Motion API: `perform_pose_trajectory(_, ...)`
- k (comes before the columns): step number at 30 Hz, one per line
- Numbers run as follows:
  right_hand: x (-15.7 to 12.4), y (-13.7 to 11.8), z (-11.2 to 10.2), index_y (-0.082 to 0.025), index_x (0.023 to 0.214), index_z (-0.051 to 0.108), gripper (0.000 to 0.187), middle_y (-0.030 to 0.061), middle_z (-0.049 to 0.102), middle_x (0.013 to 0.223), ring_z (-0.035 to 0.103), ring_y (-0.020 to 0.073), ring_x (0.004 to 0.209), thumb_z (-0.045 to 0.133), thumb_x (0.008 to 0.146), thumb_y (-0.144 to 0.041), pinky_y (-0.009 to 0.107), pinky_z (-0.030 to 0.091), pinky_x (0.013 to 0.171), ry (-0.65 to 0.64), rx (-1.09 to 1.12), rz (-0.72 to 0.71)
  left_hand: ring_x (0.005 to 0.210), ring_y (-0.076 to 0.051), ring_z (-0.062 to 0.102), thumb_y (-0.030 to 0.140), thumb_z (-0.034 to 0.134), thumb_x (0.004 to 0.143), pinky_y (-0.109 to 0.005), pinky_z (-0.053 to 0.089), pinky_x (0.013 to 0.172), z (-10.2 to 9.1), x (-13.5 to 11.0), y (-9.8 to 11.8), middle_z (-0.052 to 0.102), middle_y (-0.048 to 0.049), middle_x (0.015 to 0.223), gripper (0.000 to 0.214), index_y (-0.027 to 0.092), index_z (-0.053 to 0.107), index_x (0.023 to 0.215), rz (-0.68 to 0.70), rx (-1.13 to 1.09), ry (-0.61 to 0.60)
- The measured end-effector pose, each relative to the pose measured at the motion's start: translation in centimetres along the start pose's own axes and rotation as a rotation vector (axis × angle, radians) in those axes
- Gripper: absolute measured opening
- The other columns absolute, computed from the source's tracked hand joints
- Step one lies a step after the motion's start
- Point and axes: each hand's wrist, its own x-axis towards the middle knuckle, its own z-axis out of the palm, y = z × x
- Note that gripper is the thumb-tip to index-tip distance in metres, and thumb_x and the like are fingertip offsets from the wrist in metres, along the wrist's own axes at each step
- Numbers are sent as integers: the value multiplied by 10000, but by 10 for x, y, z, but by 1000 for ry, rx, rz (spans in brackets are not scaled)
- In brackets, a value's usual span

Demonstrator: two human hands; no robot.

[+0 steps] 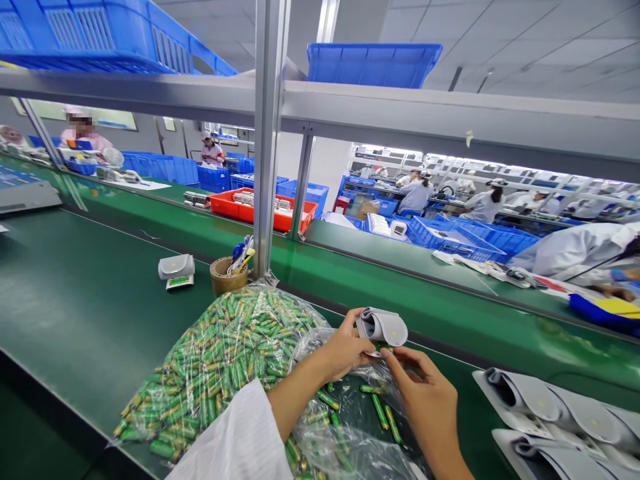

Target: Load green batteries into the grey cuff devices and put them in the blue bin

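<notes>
My left hand [345, 347] is closed around a wrist blood pressure monitor [390, 329] with a rolled grey cuff, raised above the bench. My right hand [427, 393] meets it from the right, thumb and finger pinched at the underside, where a bit of a green battery [384, 346] shows. Below both hands lie loose green batteries [379, 411] with gold ends, by the crumpled mouth of a clear plastic bag. That bag [235, 353], full of such batteries, spreads under my left forearm. Several grey-cuffed monitors [543, 403] stand in rows at the lower right.
Another cuffed monitor [176, 268] with green in its base lies left, near a round brown pot [227, 277] of pens. A metal post [270, 140] rises behind the bag. Beyond are a green ledge, a red tray [240, 212] and blue bins. Other people sit farther off.
</notes>
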Motion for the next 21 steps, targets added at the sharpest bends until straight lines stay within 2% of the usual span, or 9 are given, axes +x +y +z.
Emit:
perform_pose_trajectory(5,2,6,-1,-189,868,765,556,73,731,849,627,189,704,740,743,-730,308,562,652,-38,-93,-155,925,-213,699,190,927,548,-417,567,931,-2,0,-6,693,-81,1130,922,258,464,1343,-14,47,-18)
perform_pose_trajectory(11,5,10,2,-196,886,764,543,56,704,837,602,173,684,705,805,-729,301,539,648,-149,-122,-220,875,-197,677,248,945,549,-356,551,828,-9,9,-15,693,-74,1107,935,271,484,1362,0,128,10)
perform_pose_trajectory(15,3,10,2,-192,924,736,500,79,720,893,665,214,792,666,847,-681,328,578,727,-137,-82,-167,851,-193,676,213,929,525,-317,548,779,-10,11,-14,699,-63,1081,920,281,515,1344,13,119,43)
perform_pose_trajectory(19,5,14,-2,-188,1069,674,551,23,659,743,630,194,631,613,879,-702,330,555,627,-50,23,32,774,-176,664,144,870,492,-244,483,668,-9,11,-11,717,-55,1025,853,262,573,1283,52,161,95)
perform_pose_trajectory(21,9,15,-3,-196,1130,624,592,22,662,807,629,184,623,599,884,-735,322,549,585,-50,152,97,792,-194,675,129,853,503,-252,498,670,-7,10,-10,725,-59,1013,796,253,595,1245,94,180,106)
